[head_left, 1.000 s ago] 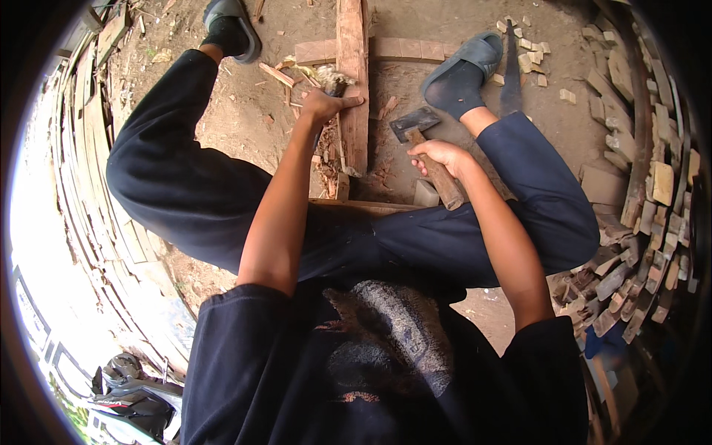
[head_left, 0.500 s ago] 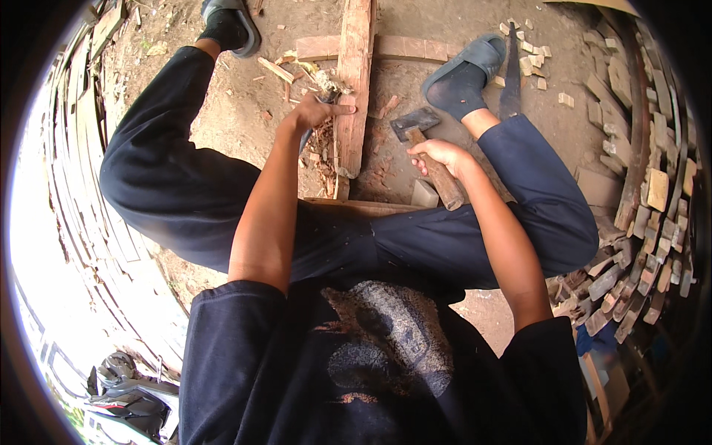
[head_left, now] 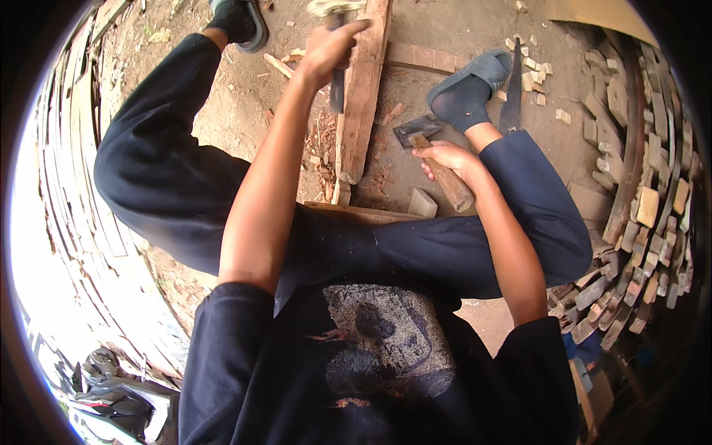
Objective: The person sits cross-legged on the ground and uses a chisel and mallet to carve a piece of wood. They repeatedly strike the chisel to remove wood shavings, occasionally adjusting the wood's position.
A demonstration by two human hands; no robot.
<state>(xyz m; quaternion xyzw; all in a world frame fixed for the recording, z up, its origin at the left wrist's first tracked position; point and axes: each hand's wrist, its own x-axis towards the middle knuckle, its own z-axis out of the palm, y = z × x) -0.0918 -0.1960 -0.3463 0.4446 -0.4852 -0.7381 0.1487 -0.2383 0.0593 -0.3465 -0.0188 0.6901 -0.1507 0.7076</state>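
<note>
My left hand grips a chisel-like tool, with a pale frayed top above the fist and a dark blade below. It is at the left edge of a long rough timber lying front to back between my legs. My right hand holds a mallet by its thick wooden handle, its dark rectangular head low beside the timber. A shorter wooden crosspiece runs sideways under the timber. Wood chips lie along the timber’s left side.
A saw blade and small wood blocks lie beyond my right foot. Stacked wood offcuts crowd the right side, long planks the left. A motorbike is at lower left, a board at upper right.
My left hand has moved up along the timber toward its far end, raising the tool with it. My right hand keeps hold of the mallet. The view has shifted slightly.
</note>
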